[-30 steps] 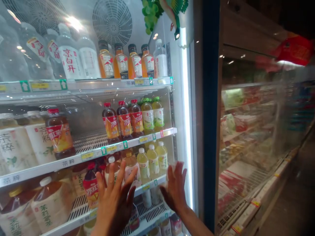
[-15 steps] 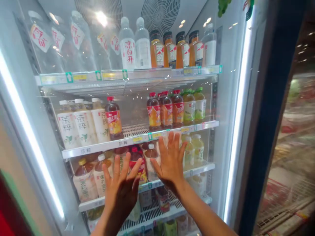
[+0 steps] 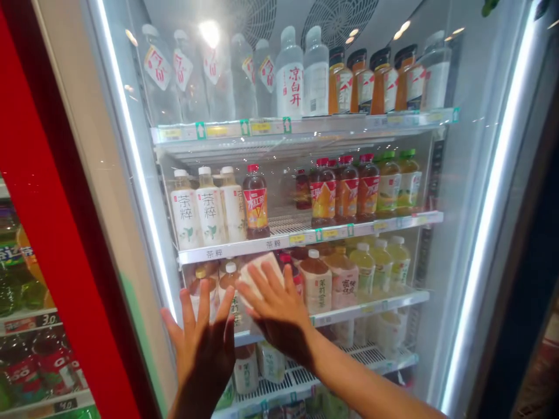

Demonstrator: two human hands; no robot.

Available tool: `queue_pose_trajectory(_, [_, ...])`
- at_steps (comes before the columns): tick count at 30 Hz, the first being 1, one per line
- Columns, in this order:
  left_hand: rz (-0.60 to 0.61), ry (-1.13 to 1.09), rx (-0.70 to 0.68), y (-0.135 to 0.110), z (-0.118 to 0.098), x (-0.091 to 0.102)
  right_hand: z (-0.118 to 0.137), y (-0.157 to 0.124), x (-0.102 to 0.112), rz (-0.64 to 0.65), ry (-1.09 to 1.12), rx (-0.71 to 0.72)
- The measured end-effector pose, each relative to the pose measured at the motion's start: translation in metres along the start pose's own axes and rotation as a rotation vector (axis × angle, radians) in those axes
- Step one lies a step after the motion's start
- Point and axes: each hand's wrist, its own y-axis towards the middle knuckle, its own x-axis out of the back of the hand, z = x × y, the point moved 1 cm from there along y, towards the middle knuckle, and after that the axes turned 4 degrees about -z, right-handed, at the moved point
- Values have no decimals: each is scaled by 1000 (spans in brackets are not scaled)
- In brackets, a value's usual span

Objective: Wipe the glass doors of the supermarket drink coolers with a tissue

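My right hand (image 3: 282, 311) lies flat over a small white cloth (image 3: 273, 259), which is pressed against the glass door of a drinks cooler; it could also be a paper towel. Part of the cloth sticks out past the fingertips. Lower and to the left, my left hand (image 3: 203, 340) is raised with its fingers spread, holding nothing. Whether its fingertips touch the glass I cannot tell. Behind the hands, through the glass, stand large tea bottles, among them a white-labelled bottle (image 3: 318, 285) and a pink-labelled one (image 3: 343, 282).
Inside the cooler, shelves carry clear water bottles (image 3: 290, 75), amber bottles (image 3: 340, 81), white tea bottles (image 3: 186, 209) and red-capped iced tea (image 3: 255, 203). Bright light strips run down both sides. A red frame (image 3: 52, 192) and another drinks shelf (image 3: 37, 401) are at the left.
My right hand has swept left across the glass with the white cloth and is now close to my left hand. The view has turned left, bringing the red frame and neighbouring shelf in.
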Motion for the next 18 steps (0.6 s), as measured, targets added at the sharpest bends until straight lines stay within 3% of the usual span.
queue_pose_trajectory(3, [3,-10,-20,2,6,4,-5,2,4,49,3,205])
queue_pose_trajectory(7, [0,-29,-10,13,7,4,-24,24,14,72,-114,245])
queue_pose_trajectory(11, [-40,-98,-7,25,0,-3,-45,24,22,147,-89,384])
queue_pose_trajectory(16, [-117,-124,-65,63,-13,-13,-92,34,38,89,-151,257])
queue_pose_trajectory(18, [-163,-137,-154,87,-19,-13,-118,44,47,102,-127,327])
